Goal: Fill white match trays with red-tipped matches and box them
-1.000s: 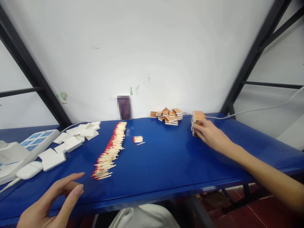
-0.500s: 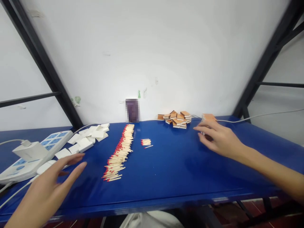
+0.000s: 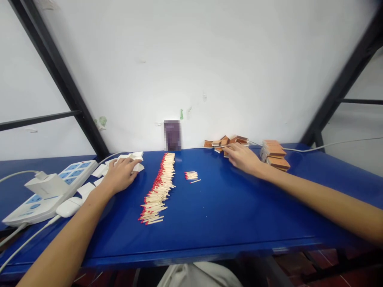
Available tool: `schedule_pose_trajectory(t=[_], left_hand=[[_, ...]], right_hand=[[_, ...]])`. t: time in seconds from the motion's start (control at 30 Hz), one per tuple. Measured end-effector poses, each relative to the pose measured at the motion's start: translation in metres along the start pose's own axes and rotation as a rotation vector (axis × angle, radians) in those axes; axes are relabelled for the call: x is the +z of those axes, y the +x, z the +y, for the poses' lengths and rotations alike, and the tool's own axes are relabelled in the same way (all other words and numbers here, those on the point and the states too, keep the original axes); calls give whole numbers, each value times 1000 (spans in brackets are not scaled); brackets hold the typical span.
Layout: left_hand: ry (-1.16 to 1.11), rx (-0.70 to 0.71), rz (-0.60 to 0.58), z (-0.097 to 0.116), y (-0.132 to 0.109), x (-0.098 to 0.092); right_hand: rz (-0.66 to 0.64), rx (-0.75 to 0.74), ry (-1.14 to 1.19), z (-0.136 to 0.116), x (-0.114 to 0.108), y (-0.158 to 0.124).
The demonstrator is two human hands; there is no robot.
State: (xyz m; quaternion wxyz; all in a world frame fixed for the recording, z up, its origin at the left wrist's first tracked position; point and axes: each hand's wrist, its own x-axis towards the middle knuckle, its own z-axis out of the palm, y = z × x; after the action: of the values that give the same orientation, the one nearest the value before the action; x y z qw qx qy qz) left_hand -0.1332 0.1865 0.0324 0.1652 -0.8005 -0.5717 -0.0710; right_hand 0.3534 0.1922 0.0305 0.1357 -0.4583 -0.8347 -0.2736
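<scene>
My left hand (image 3: 121, 173) lies over a heap of white matchbox trays (image 3: 138, 156), its fingers stretched out and apart and touching the upper ones. Some trays are hidden beneath it. Across the table, my right hand (image 3: 243, 157) reaches into a loose pile of brown matchbox sleeves (image 3: 225, 140); its fingers are slightly bent and spread at the pile's front, with no sleeve lifted. Between the hands runs a long row of red-tipped matches (image 3: 158, 187). To its right lies a small group of matches (image 3: 191, 175), with a single match just below.
A stack of brown matchboxes (image 3: 275, 153) stands beyond my right forearm. At left are a white power strip (image 3: 76, 175), a plugged-in charger (image 3: 46, 186) and a white mouse-like object (image 3: 69, 207) with cables. A pixelated dark rectangle (image 3: 172, 135) stands against the wall.
My left hand has moved forward onto the white trays. My right hand has gone left from the matchbox stack to the loose sleeves. The view has shifted slightly.
</scene>
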Motion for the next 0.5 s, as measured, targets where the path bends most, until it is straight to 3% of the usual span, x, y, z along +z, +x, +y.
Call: schedule_pose_trajectory(t=[0.37, 0.5], left_hand=[[-160, 32, 212, 5, -1, -13], [-268, 12, 372, 23, -5, -35]], right_hand=[[94, 107, 30, -7, 3, -3], [46, 40, 59, -2, 14, -4]])
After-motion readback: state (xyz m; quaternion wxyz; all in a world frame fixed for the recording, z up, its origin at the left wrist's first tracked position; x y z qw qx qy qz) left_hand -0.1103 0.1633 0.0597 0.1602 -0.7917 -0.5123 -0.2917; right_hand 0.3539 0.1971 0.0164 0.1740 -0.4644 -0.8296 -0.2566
